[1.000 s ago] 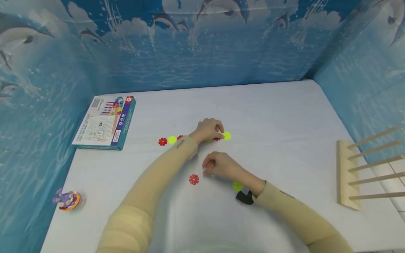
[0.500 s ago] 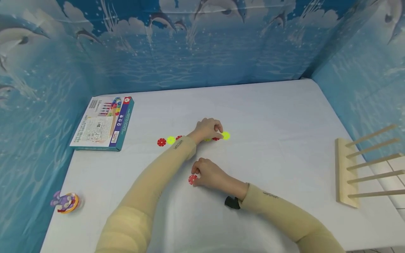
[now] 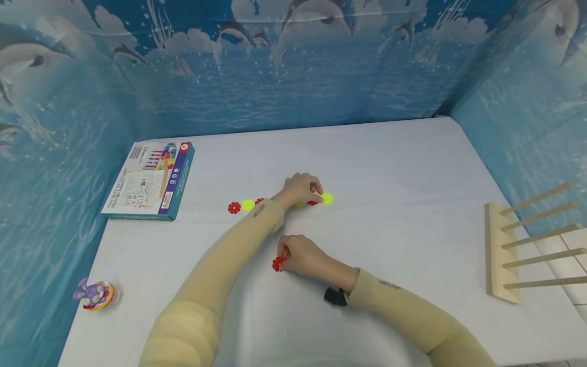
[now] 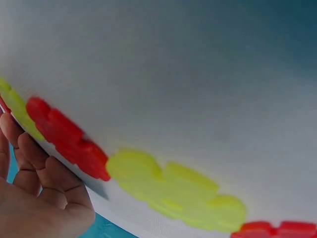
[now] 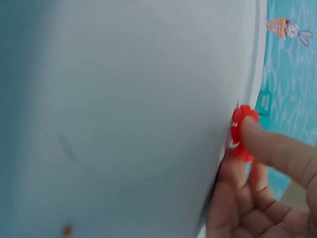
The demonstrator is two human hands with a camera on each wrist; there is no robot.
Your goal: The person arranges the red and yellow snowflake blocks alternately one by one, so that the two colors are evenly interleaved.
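In the head view, a row of red and yellow notched plastic discs runs across the white table, with a red disc (image 3: 234, 207) and a yellow disc (image 3: 248, 205) at its left end. My left hand (image 3: 300, 188) pinches the yellow disc (image 3: 327, 198) at the row's right end; its sleeve covers part of the row. The left wrist view shows the row close up, with a yellow disc (image 4: 176, 193) between red ones. My right hand (image 3: 302, 255) pinches a loose red disc (image 3: 277, 263) between thumb and fingers, closer to the body. The thumb overlaps that disc in the right wrist view.
A flat box (image 3: 149, 181) lies at the back left. A purple rabbit toy (image 3: 94, 294) stands at the left edge. On the right, a wooden base with several pegs (image 3: 497, 252) lies on its side. A yellow piece (image 3: 347, 264) barely shows behind the right wrist.
My right hand has moved left to the loose red disc, pinched it and tilted it slightly up. The left hand has stayed at the row's right end.
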